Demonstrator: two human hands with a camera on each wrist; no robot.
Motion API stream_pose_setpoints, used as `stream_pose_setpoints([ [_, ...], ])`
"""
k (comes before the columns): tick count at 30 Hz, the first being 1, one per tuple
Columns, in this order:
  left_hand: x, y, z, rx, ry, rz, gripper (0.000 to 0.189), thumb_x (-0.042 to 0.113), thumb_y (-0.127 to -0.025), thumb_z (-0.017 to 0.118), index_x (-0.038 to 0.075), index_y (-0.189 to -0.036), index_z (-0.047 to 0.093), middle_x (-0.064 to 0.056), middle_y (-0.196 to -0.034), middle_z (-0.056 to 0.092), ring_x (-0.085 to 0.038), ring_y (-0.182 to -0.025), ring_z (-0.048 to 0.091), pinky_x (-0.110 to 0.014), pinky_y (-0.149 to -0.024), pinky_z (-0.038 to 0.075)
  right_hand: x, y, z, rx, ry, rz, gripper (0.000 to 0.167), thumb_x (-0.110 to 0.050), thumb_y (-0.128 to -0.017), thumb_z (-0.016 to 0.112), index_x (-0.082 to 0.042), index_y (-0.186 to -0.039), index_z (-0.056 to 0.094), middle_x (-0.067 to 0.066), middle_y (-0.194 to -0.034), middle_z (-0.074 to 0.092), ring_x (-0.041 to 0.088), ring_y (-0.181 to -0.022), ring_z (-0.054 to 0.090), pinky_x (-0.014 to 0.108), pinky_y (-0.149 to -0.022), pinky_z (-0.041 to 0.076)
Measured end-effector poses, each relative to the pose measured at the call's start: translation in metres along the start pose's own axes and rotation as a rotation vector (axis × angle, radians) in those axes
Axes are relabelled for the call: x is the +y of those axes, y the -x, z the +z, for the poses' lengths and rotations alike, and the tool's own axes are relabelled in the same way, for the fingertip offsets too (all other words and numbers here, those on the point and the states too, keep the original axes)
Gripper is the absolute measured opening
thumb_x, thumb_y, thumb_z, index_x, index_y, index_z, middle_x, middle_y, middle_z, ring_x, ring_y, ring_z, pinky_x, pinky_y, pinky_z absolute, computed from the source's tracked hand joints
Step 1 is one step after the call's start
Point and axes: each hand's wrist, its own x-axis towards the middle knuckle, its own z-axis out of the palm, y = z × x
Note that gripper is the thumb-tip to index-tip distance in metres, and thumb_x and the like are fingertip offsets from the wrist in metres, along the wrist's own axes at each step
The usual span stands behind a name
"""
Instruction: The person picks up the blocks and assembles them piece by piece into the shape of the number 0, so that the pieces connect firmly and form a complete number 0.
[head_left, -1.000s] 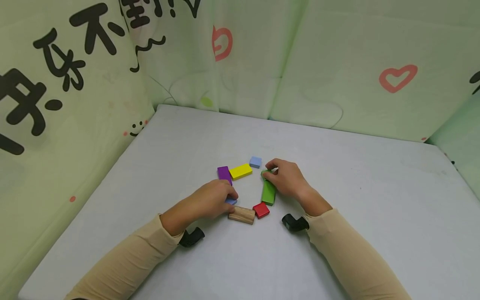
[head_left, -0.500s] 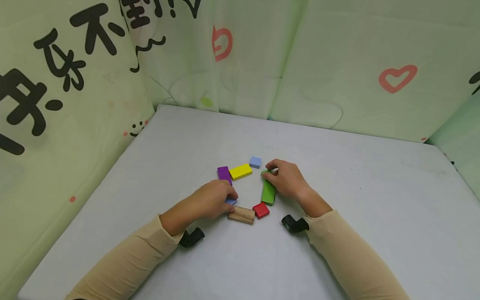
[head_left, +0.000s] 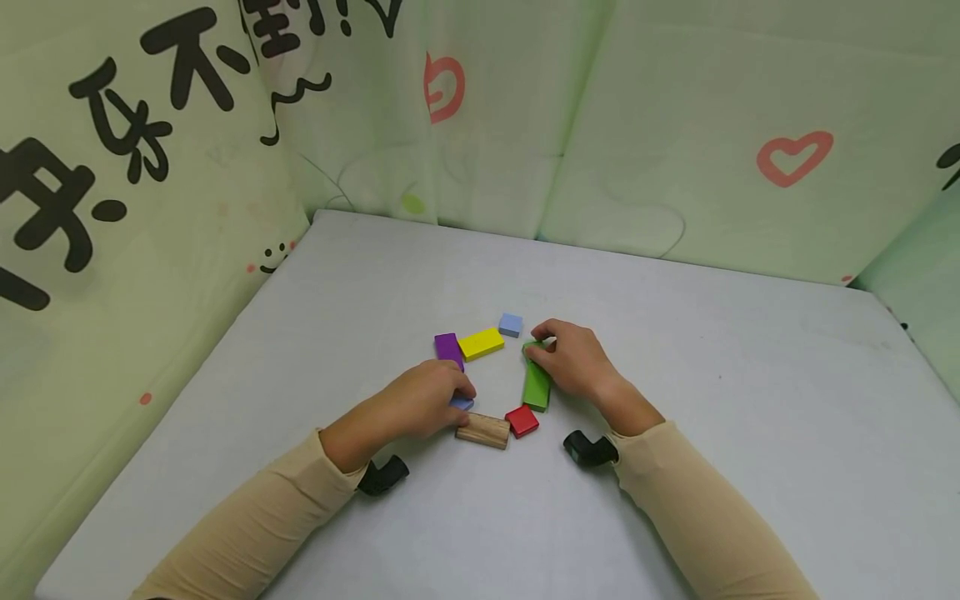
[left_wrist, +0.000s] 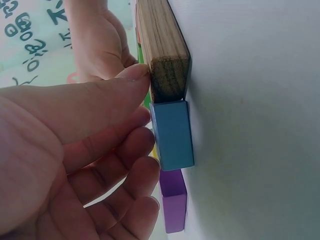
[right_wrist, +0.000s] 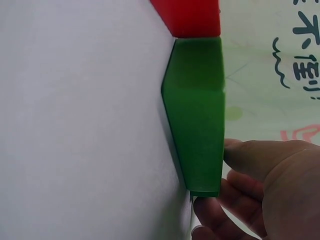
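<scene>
My left hand [head_left: 427, 397] reaches over a light blue block [left_wrist: 173, 135]. Its curved fingers rest along that block's top edge, while the thumb tip touches the end of a wooden block [head_left: 483, 431]. A purple block [left_wrist: 174, 202] lies just beyond the blue one. My right hand [head_left: 573, 357] pinches the far end of a green block [head_left: 537, 385], its thumb on top and fingers at the end. A green lip [right_wrist: 205, 193] shows there; I cannot tell whether it is a separate piece. At the near end sits a red block [head_left: 522, 421].
A yellow block [head_left: 482, 342] touches the purple one, and a small light blue block [head_left: 511, 324] stands at its right. Together the blocks form a rough ring on the white table [head_left: 660, 500]. Black wrist cameras hang below both wrists. Printed green curtains [head_left: 690, 100] border the table.
</scene>
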Motion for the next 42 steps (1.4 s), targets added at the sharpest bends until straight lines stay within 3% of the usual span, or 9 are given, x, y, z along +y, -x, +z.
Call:
stream_pose_setpoints([
  [9,0.001,0.001,0.0,-0.006,-0.003,-0.002,0.031,0.017,-0.089,0.079,0.006,-0.117,0.073,-0.004,-0.109,0.065,-0.02,-0.1,0.058,-0.035,-0.096,0.049,0.002,0.002,-0.002,-0.003,0.012,0.013,0.043,-0.025,-0.098,0.063,-0.001,-0.133,0.058,0.017,-0.118,0.064,0.028,-0.095,0.06,0.041,-0.083,0.052],
  [16,0.001,0.0,-0.001,-0.002,0.011,-0.005,0.031,0.017,-0.089,0.078,0.005,-0.117,0.073,-0.004,-0.108,0.065,-0.02,-0.1,0.058,-0.036,-0.097,0.049,0.0,0.006,-0.005,0.006,0.042,-0.022,0.043,-0.024,-0.098,0.063,0.0,-0.133,0.058,0.019,-0.133,0.058,0.035,-0.117,0.056,0.049,-0.098,0.047],
  [19,0.0,0.001,0.0,0.003,0.012,0.008,0.031,0.016,-0.089,0.078,0.005,-0.117,0.073,-0.004,-0.109,0.065,-0.02,-0.101,0.059,-0.036,-0.097,0.049,0.0,0.009,-0.007,0.011,0.049,-0.031,0.043,-0.023,-0.098,0.064,0.001,-0.133,0.059,0.019,-0.133,0.058,0.036,-0.118,0.055,0.05,-0.099,0.046],
  [42,0.001,0.002,0.0,0.002,0.01,0.014,0.031,0.016,-0.088,0.079,0.005,-0.117,0.073,-0.004,-0.109,0.065,-0.02,-0.101,0.059,-0.036,-0.096,0.049,0.002,0.051,-0.002,0.018,0.047,-0.158,0.043,-0.021,-0.092,0.072,0.002,-0.126,0.061,0.018,-0.125,0.062,0.035,-0.11,0.06,0.05,-0.093,0.049],
])
